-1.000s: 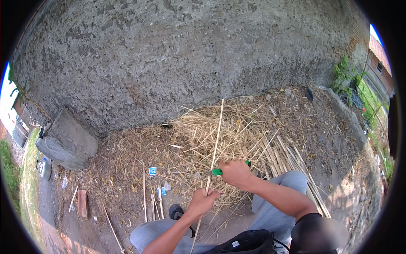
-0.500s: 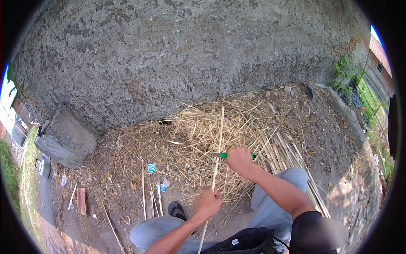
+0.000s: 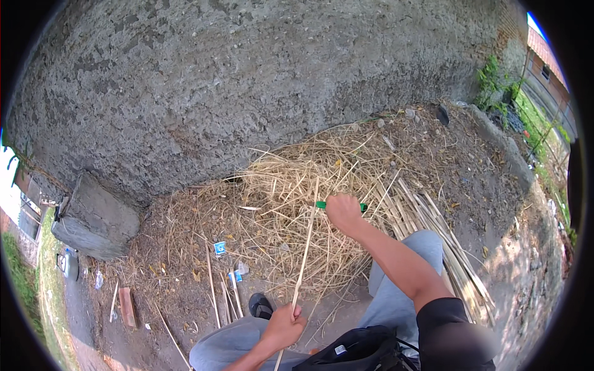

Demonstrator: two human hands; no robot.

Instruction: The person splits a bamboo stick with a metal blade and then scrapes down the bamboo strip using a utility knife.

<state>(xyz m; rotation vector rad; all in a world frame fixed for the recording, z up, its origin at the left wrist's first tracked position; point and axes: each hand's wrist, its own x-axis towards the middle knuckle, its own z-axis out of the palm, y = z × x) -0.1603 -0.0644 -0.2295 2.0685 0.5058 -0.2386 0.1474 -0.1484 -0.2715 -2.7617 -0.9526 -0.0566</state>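
A: Where's the stalk [image 3: 305, 238] rn?

B: Pale, thin, long. Runs from approx 6 o'clock up to approx 12, leaning a touch to 1. Low end is in the left hand [image 3: 283, 324], top end reaches the right hand [image 3: 342, 211].

A: Fingers?

B: Left hand clenched round the stalk's low end, near the knees. Right hand is closed on a green-handled tool [image 3: 339, 206]; green shows out both sides of the fist. Can't tell what sort of blade, it's hidden.

A: Tool vs stalk?

B: Tool lies crosswise, approx 9-to-3, so about square to the stalk's long axis. It sits just at the top of the stalk; touching or not, can't tell.

A: Which hand is nearer the free length?

B: Both cap an end; the bare stretch lies between them. From the right hand it runs off toward 7, from the left toward 12.

A: Around it?

B: Straw heap [image 3: 309, 185] behind, at 12, against a rough grey wall [image 3: 247, 80]. Bundle of straight canes [image 3: 433, 235] on the ground at approx 3, beside the right leg. Concrete block [image 3: 93, 219] at 9. Black bag [image 3: 359, 352] in the lap.
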